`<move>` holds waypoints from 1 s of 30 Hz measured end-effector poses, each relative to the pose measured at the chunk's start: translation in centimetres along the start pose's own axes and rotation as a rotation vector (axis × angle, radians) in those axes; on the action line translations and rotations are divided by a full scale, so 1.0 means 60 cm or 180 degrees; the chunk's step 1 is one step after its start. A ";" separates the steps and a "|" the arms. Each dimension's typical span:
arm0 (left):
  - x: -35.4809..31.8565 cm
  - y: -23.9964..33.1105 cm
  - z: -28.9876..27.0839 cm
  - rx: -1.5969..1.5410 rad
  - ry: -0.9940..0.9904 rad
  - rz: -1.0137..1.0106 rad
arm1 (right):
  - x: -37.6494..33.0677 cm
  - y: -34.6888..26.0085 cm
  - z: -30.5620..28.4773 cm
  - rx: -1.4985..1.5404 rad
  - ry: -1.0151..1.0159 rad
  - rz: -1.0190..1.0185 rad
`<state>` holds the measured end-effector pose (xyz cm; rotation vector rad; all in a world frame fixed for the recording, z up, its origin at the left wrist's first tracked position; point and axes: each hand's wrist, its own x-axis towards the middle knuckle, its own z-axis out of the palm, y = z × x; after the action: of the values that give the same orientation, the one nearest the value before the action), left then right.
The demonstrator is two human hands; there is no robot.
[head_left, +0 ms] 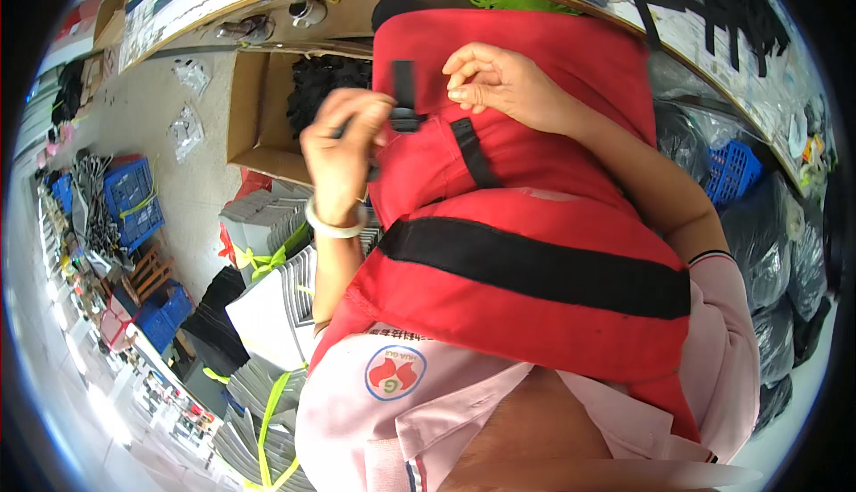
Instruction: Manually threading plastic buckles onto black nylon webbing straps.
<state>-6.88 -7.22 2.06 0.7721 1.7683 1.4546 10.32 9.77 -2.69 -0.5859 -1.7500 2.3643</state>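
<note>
A red padded life vest (535,215) with black straps lies across my lap and fills the middle of the view. My left hand (343,148) is closed around a black plastic buckle (404,119) and its short black strap at the vest's upper left edge. My right hand (490,82) rests on the red fabric just right of the buckle, fingers curled and pinching at the cloth or strap end. A wide black band (535,264) runs across the vest lower down. A white bangle sits on my left wrist.
An open cardboard box (254,108) holding black straps stands at the left behind the vest. Bundled grey stacks tied with yellow-green tape (276,314) lie on the floor at the left. Blue crates (132,198) stand far left. Dark plastic bags (785,251) pile up at the right.
</note>
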 end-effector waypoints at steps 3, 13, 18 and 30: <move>-0.004 -0.026 -0.083 0.0492 0.1186 -0.0140 | -0.002 -0.012 0.006 -0.0517 -0.0057 0.0284; 0.016 -0.043 0.113 -0.0757 -0.1116 -0.0317 | -0.002 -0.054 0.017 -0.1610 -0.0149 -0.0323; 0.035 -0.067 0.091 -0.3727 -0.1776 -0.2185 | -0.024 -0.047 -0.034 -0.0085 0.0345 0.0415; 0.055 -0.036 0.147 -0.0613 -0.1363 -0.1176 | -0.058 -0.026 -0.076 -0.0569 0.0242 0.0304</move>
<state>-1.56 -0.02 -1.57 0.5672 1.3371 1.0953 15.07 13.12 -1.59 -0.7905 -1.9536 2.2268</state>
